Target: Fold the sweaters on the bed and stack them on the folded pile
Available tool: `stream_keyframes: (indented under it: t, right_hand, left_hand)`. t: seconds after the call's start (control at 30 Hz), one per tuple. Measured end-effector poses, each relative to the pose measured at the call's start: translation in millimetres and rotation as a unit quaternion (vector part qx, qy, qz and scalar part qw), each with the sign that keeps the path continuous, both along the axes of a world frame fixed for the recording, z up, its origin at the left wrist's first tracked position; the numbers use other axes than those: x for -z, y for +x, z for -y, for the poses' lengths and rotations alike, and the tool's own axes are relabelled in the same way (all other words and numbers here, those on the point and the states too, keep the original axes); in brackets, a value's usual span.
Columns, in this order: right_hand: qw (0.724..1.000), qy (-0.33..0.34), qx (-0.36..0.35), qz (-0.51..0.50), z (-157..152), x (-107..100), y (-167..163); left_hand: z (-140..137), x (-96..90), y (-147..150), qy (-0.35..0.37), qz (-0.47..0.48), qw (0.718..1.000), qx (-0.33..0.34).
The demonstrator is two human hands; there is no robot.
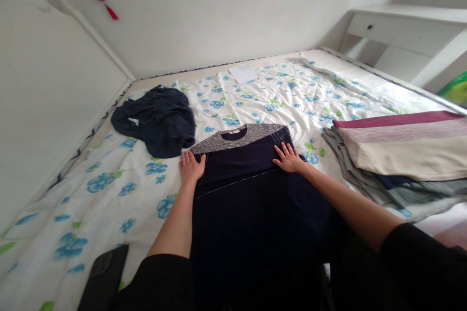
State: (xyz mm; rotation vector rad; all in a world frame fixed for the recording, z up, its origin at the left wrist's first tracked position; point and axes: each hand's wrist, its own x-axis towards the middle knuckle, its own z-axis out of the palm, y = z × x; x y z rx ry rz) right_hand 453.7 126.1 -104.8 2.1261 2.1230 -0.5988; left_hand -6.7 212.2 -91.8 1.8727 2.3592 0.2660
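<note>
A dark navy sweater [241, 194] with a grey speckled yoke and round neckline lies spread on the bed, its collar pointing away from me. Flat against its left edge, just below the shoulder, rests my left hand [192, 167], fingers extended. My right hand [288, 158] presses on the sweater's right side near the shoulder, its fingers spread. Neither hand grips the fabric. The sweater's lower part runs into shadow by my dark sleeves, so its hem cannot be made out.
A crumpled dark garment [156, 116] lies at the left on the flowered bed sheet [98, 214]. Folded clothes [404, 148] are stacked at the right. A black phone [104, 277] sits at front left, and white paper [243, 74] near the wall. A white cabinet [404, 34] stands beyond the bed.
</note>
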Motion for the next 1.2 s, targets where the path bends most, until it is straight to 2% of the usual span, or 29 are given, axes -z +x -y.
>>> stream_keyframes:
  t: [0.23,0.43,0.53,0.77,0.93,1.03,1.1,1.2]
  right_hand:
    - [1.000,-0.010,0.000,0.001,-4,4,1]
    - [1.000,-0.014,0.005,-0.014,-6,6,3]
    - [1.000,-0.014,0.002,-0.026,-4,5,5]
    - [0.999,0.004,-0.003,-0.036,16,-7,9]
    - [0.998,-0.059,-0.002,-0.037,49,-33,23]
    - [0.994,-0.098,0.010,-0.046,70,-45,37]
    - [0.992,-0.108,0.010,-0.059,83,-50,45]
    - [0.992,-0.083,0.004,-0.094,101,-58,56]
  left_hand:
    - [-14,4.6,-12,0.038,0.004,0.999,0.018]
    - [6,0.5,-15,0.020,-0.004,1.000,0.013]
    - [35,-4.6,-29,-0.007,-0.016,1.000,-0.012]
    - [130,-27.1,-70,-0.107,-0.058,0.992,-0.023]
    - [180,-53.5,-70,-0.206,-0.075,0.976,-0.017]
    - [204,-70.8,-67,-0.232,-0.071,0.970,0.001]
    - [219,-81.8,-67,-0.213,-0.043,0.976,0.013]
    - [238,-94.7,-65,-0.168,0.097,0.980,-0.049]
